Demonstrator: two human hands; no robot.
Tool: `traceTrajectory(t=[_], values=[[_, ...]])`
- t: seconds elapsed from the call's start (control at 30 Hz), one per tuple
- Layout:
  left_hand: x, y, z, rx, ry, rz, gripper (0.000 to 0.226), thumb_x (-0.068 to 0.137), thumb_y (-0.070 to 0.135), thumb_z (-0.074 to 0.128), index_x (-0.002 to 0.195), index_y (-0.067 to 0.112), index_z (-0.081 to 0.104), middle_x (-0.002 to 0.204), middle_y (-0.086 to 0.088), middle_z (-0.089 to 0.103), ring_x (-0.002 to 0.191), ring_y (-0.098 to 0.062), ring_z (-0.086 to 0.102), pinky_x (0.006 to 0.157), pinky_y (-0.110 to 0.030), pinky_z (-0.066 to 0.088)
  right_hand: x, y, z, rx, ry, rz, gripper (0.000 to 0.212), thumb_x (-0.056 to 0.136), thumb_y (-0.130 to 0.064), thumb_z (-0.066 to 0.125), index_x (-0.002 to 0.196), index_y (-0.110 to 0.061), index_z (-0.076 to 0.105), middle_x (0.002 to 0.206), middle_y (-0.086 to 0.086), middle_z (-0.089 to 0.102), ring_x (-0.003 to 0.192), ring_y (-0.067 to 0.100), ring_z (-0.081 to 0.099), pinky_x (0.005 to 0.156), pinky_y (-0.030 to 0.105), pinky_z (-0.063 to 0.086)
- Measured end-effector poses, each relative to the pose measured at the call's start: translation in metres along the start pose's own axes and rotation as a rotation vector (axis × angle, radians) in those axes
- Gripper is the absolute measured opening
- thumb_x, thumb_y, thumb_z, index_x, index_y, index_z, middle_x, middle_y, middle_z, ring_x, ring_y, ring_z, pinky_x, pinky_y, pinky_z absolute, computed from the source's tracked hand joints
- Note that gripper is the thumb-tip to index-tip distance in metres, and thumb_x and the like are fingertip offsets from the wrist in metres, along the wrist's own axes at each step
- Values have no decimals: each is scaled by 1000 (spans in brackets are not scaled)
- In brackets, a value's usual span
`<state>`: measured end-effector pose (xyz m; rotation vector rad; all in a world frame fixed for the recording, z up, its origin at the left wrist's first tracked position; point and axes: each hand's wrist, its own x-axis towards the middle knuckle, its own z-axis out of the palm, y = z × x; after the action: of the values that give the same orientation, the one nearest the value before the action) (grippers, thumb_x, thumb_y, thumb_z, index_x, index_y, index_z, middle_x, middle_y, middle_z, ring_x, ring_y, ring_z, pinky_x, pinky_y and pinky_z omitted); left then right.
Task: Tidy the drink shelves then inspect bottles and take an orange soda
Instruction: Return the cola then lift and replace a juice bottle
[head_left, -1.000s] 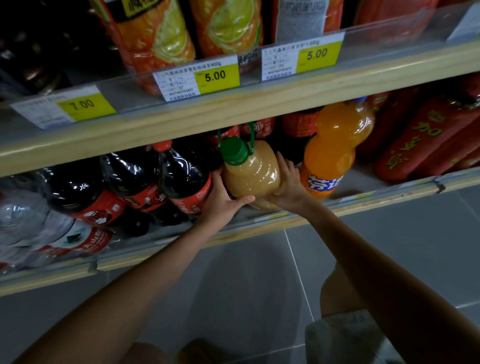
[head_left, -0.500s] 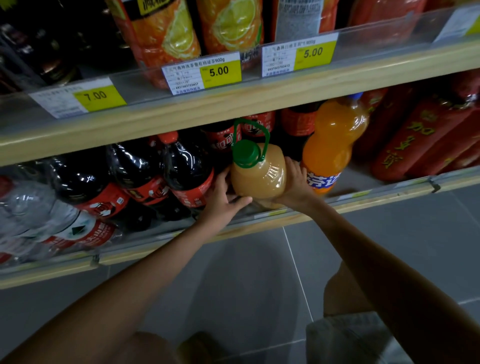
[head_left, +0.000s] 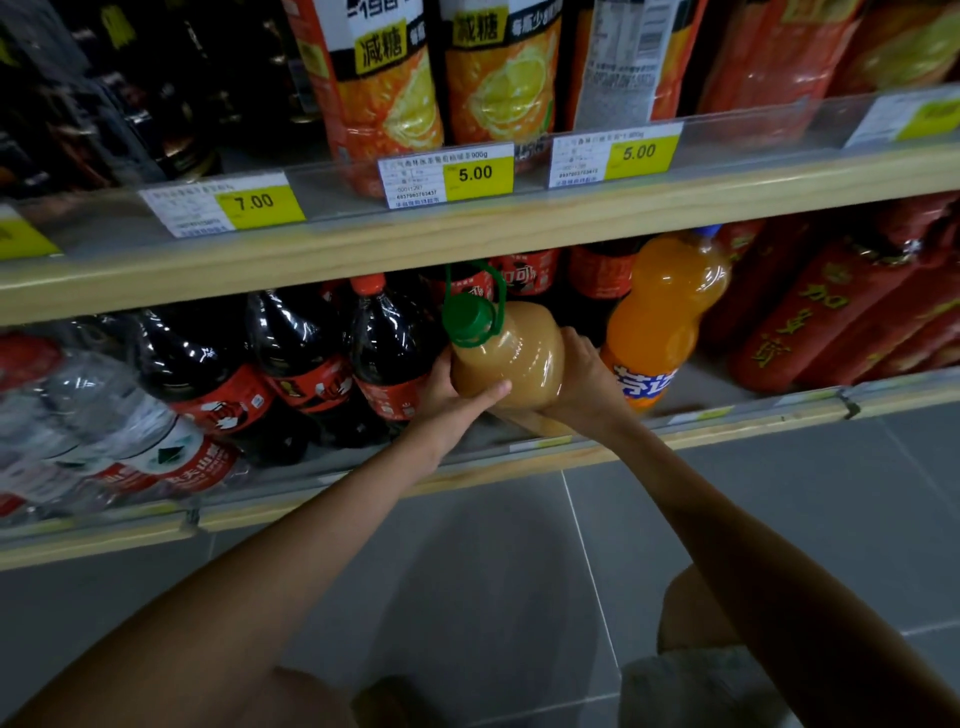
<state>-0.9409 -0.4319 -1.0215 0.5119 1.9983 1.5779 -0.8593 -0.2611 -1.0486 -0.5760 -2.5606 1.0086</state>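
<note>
Tidying step. Left hand (head_left: 449, 402) and right hand (head_left: 584, 387) both grip the tilted jug (head_left: 511, 358), centre frame, on the lower shelf (head_left: 737, 422). Soda (head_left: 662, 317) stands just right of it, untouched. Next: likely seat jug upright, then reach right.

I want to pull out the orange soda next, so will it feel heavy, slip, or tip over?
The soda looks full almost to its cap, so it is probably heavy. Its glossy plastic may be slippery, though the narrow waist should help the grip. Being tall, it could tip if pushed near the top.
</note>
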Motion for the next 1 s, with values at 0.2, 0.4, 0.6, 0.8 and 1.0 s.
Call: traceTrajectory(t=[0.2,0.4,0.6,0.8,1.0], values=[[-28,21,-10,-72,-42,-10,81,66,55,66,137,37,32,129,13,51,121,-13,50,98,-35,45,-20,-15,-19,-1,-48,34,109,48,-48,84,139,-18,32,119,-1,43,98,10,42,82,26,37],[-56,20,1,-106,-61,-179,91,66,59,64,142,38,19,139,10,42,123,-16,48,102,-40,43,-58,-23,-23,306,-200,261,112,44,-52,86,137,-13,38,129,3,48,118,20,50,99,40,46],[-89,-11,14,-274,-27,-354,89,67,49,72,141,41,22,140,10,47,124,-17,48,100,-55,40,-92,-23,-17,387,-309,325,81,47,-48,86,115,-18,55,114,6,61,102,22,61,89,45,51],[-105,-52,38,-378,72,-552,80,61,47,70,132,32,38,126,-2,61,109,-25,60,76,-37,51,-135,2,13,438,-407,536,84,44,-59,80,114,-20,58,110,6,65,96,24,65,86,48,53],[-99,-88,52,-243,36,-682,83,59,53,71,132,31,40,122,-2,60,107,-25,61,79,-39,51,-166,24,37,446,-389,706,83,43,-68,75,113,-24,59,109,0,66,99,20,64,90,47,50]])
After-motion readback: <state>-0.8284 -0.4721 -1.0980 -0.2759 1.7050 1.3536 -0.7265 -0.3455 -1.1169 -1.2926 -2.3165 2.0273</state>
